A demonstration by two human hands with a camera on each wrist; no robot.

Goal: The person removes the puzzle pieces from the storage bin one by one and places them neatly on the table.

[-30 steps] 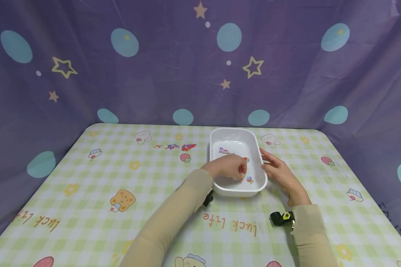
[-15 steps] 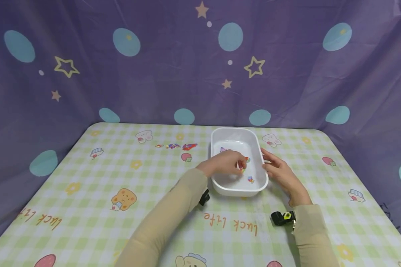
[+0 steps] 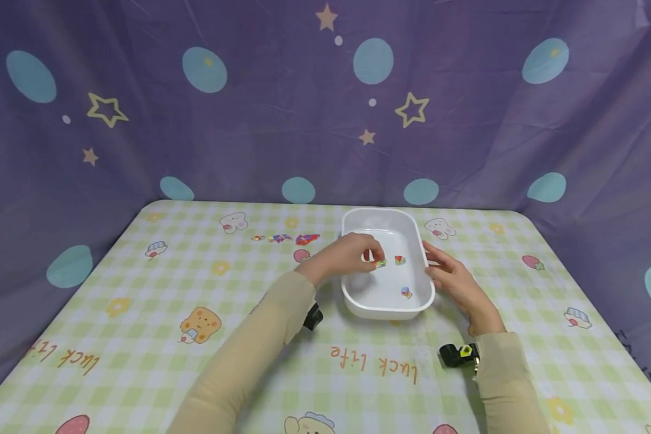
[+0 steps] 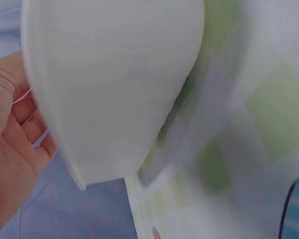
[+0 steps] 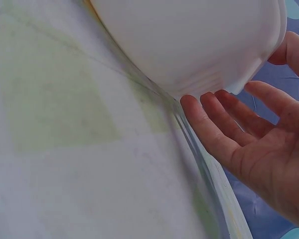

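A white rectangular tub (image 3: 387, 310) stands on the table in the head view. Over its left side, my left hand (image 3: 349, 253) pinches a small flat multicoloured piece (image 3: 380, 263) between thumb and fingertips. Two more pieces lie on the tub's floor: a red-green one (image 3: 399, 260) and a blue-red one (image 3: 406, 292). My right hand (image 3: 456, 283) touches the tub's right wall with its fingertips, the fingers nearly straight in the right wrist view. The left wrist view shows the tub's outer wall (image 4: 109, 89); whatever the left hand pinches is hidden there.
A short row of colourful flat pieces, with a red one (image 3: 307, 239) and a purple-blue one (image 3: 279, 239), lies left of the tub. The checked tablecloth (image 3: 141, 337) has printed drawings. A purple curtain (image 3: 282, 120) hangs behind the table.
My left hand has moved left and a little away from me inside the tub, with the piece pinched. The purple piece seen earlier at the tub's far left is out of sight. My right hand stays put.
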